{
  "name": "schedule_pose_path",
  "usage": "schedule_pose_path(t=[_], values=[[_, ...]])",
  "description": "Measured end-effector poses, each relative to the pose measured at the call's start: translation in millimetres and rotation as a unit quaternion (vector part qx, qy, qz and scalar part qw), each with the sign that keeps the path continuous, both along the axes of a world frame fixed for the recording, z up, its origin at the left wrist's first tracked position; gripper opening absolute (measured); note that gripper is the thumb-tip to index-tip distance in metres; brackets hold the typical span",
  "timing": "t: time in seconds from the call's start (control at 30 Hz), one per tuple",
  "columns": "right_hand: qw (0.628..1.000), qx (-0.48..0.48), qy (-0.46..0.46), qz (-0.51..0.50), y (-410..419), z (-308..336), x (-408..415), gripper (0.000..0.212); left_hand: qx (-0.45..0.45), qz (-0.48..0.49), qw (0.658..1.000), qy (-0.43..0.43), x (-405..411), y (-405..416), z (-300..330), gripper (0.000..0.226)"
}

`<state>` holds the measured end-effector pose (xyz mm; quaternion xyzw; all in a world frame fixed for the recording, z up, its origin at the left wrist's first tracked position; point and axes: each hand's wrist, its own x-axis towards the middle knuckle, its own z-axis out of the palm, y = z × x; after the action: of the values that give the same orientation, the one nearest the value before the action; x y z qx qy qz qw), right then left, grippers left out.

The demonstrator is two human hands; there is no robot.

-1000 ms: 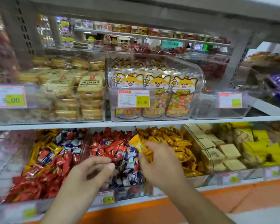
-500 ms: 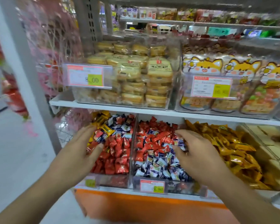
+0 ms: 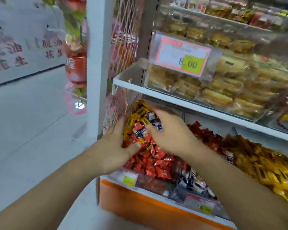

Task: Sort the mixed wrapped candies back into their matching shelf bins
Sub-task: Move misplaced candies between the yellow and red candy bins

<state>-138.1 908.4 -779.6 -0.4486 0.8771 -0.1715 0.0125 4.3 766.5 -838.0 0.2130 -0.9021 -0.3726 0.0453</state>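
Nearest the camera, both forearms reach up and forward to the lower shelf. The orange base panel runs along the bottom front; open floor lies to its left, unobstructed as far as the far wall.

The leftmost bin sits at the shelf's left end, against the pink mesh side panel. It holds mostly red wrapped candies, with yellow candies and a few blue-and-white ones mixed on top toward the back.

The left hand is inside this bin along its left wall, fingers curled into the pile; blur prevents telling whether it holds a piece. The right hand hovers over the back of the same bin, thumb and fingers bent close over the mixed candies; whether it grips anything cannot be told.

To the right stand a red and blue-and-white bin, then a yellow-candy bin.

Headroom is limited: the white upper shelf edge passes just above the hands. On it stands a clear case of pastries with a price tag.
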Motion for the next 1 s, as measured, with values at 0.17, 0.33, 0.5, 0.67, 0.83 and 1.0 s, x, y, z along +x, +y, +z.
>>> schedule_pose_path(t=[0.17,0.33,0.5,0.67,0.83,1.0], values=[[0.998,0.025,-0.042,-0.028,-70.7,-12.8,-41.7,0.064,0.076,-0.008,0.995,0.071,-1.3,-8.3,-6.0,0.094],[0.996,-0.015,-0.091,-0.019,-92.6,-28.4,-63.8,0.043,0.098,-0.006,0.992,0.084,-0.9,-6.7,0.1,0.080],[0.995,-0.056,-0.077,-0.033,-93.9,-43.6,-75.1,0.035,0.075,0.004,0.995,0.062,-2.6,-4.3,1.8,0.093],[0.995,-0.061,-0.058,-0.051,-84.1,-40.0,-70.7,0.043,0.070,0.010,0.995,0.076,-3.2,-3.4,0.3,0.087],[0.980,-0.122,-0.119,-0.100,-60.1,-28.4,-55.3,0.038,0.062,0.020,0.995,0.073,-6.3,-4.8,2.2,0.080],[0.957,-0.224,-0.169,-0.070,-14.7,-17.1,-22.0,0.035,-0.119,0.020,0.983,0.136,-9.2,16.8,18.6,0.074]])
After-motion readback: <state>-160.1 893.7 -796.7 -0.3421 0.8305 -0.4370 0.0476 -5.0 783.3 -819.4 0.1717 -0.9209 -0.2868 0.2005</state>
